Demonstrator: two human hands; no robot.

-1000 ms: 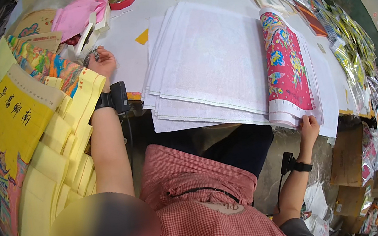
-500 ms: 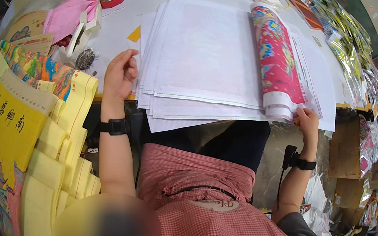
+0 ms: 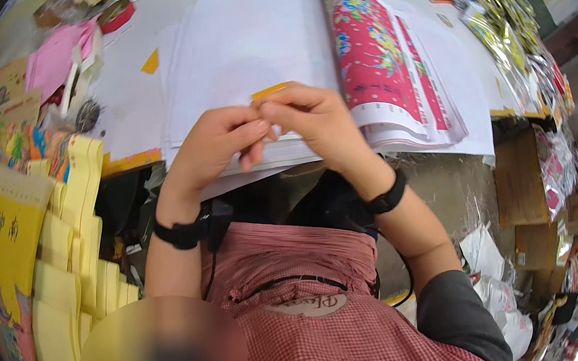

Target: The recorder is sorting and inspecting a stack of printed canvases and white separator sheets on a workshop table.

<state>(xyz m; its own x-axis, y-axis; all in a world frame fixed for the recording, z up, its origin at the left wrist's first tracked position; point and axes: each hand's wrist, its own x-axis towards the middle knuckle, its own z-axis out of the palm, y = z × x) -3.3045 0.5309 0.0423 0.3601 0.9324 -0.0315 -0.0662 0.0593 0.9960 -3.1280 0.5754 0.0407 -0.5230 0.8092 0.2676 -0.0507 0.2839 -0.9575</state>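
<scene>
My left hand [image 3: 221, 144] and my right hand [image 3: 314, 119] meet over the near part of a stack of large white sheets [image 3: 247, 38]. The fingertips of both are pinched together and touch. A small flat yellow-orange piece [image 3: 272, 90] sticks out beyond the right fingers, apparently gripped by them. What the left fingers pinch, if anything, is hidden. On the stack's right side lies a curled-over sheet with a pink-red floral print [image 3: 367, 44]. A second printed edge [image 3: 423, 80] shows beside it.
Folded yellow printed sheets [image 3: 60, 286] hang at my left. On the table's far left are a pink cloth [image 3: 58, 61], a red-sided box [image 3: 116, 15], a dark spiky ball [image 3: 87, 116] and a yellow scrap [image 3: 150, 62]. Shiny plastic packets [image 3: 495, 18] line the right side.
Both hands have come together at the middle, the right leaving the curled sheet's near corner. That sheet has spread wider, and a second printed edge now shows. The view has shifted slightly.
</scene>
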